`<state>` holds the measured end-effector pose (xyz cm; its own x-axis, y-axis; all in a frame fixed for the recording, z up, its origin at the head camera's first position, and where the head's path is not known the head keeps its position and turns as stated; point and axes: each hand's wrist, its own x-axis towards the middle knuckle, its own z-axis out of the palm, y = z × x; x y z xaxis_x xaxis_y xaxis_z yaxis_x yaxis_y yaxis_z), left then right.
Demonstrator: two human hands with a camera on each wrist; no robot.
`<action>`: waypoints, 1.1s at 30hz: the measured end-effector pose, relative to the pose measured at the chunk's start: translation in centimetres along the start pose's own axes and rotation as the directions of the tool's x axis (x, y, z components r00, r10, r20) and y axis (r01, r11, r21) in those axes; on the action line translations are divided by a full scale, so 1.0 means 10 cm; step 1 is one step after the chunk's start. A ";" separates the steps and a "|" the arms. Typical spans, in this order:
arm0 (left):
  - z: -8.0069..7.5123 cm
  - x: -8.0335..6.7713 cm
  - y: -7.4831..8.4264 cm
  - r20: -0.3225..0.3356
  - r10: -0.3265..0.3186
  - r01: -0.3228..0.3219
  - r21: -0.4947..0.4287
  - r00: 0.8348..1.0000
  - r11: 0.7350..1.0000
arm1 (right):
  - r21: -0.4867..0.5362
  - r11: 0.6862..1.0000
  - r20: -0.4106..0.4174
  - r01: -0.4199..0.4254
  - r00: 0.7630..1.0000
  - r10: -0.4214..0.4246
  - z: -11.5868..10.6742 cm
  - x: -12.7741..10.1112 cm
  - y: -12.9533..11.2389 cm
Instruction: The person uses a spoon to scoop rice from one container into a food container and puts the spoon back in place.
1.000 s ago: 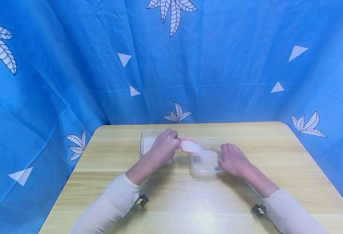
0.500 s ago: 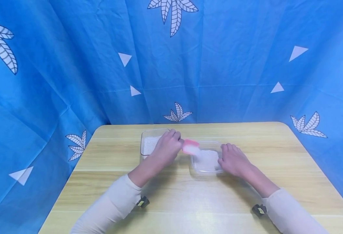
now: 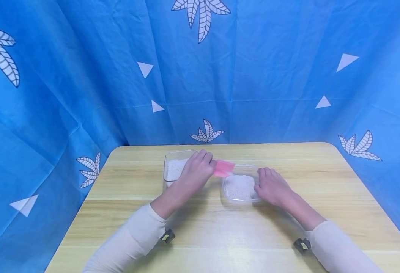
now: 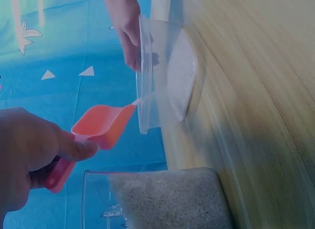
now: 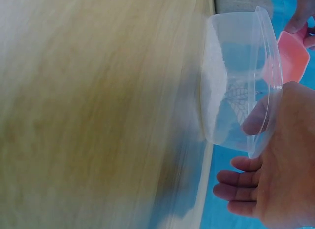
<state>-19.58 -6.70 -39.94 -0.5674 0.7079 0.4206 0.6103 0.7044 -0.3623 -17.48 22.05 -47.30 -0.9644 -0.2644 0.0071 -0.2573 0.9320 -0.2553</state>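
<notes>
Two containers [image 3: 181, 155] [image 3: 244, 170] (one scoop [image 3: 224, 168])

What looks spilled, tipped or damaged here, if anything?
Nothing stands out. The tub and box stand upright, with no visible cracks. The left hand holds the scoop tilted towards the tub, which looks like ordinary pouring, and I see no grains spilled on the table.

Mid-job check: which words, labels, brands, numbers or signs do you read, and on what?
No readable text in any view.
Left black device, right black device: any print on their yellow patches is too small to read.
Pink scoop, left container, right container: no lettering visible.
Blue curtain: printed leaves and triangles, no words.
</notes>
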 end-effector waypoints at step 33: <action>-0.10 -0.16 -0.25 -0.008 -0.147 0.135 -0.335 0.989 0.932 | -0.002 1.000 -0.024 0.015 1.000 -0.015 0.01 -0.01 -0.01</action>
<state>-19.66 -9.63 -38.86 -0.6462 0.5965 0.4761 0.6776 0.7355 -0.0018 -17.39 21.92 -47.37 -0.9616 -0.2725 0.0337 -0.2720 0.9285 -0.2529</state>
